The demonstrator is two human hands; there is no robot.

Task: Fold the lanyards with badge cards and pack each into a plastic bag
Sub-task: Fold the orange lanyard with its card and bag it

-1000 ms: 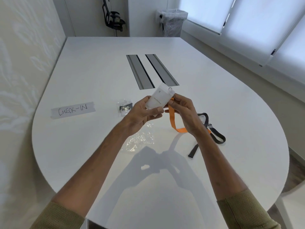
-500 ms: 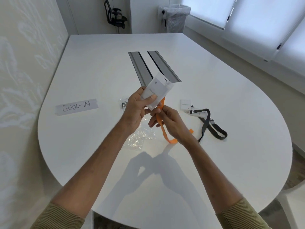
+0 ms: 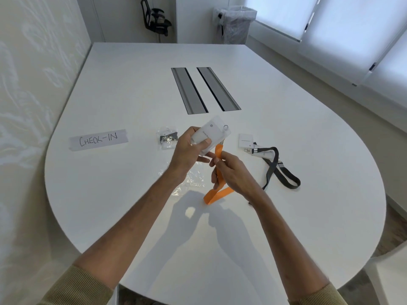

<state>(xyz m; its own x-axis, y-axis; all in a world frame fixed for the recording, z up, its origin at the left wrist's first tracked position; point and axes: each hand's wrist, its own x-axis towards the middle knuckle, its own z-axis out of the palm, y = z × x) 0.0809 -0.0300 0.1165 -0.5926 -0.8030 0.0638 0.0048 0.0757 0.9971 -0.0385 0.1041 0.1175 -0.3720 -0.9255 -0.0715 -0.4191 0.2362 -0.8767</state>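
My left hand (image 3: 189, 150) grips a white badge card (image 3: 211, 133) lifted above the white table (image 3: 286, 216). From the card hangs an orange lanyard (image 3: 218, 190), and my right hand (image 3: 233, 175) pinches its strap just below the card. The strap's lower loop touches the table. An empty clear plastic bag (image 3: 191, 179) lies under my hands. To the right lies a black lanyard (image 3: 279, 170) clipped to a second white badge card (image 3: 245, 140). A packed plastic bag (image 3: 167, 137) holding a dark lanyard rests left of my left hand.
A tape label reading CHECK-IN (image 3: 98, 139) is stuck at the left. Two grey cable slots (image 3: 204, 89) run along the table's middle. A bin (image 3: 235, 23) and an office chair (image 3: 157, 20) stand beyond the far edge. A wall runs close on the left.
My right hand slid down the orange strap, away from the card. The strap's loop now reaches the table. My left hand kept its grip on the card.
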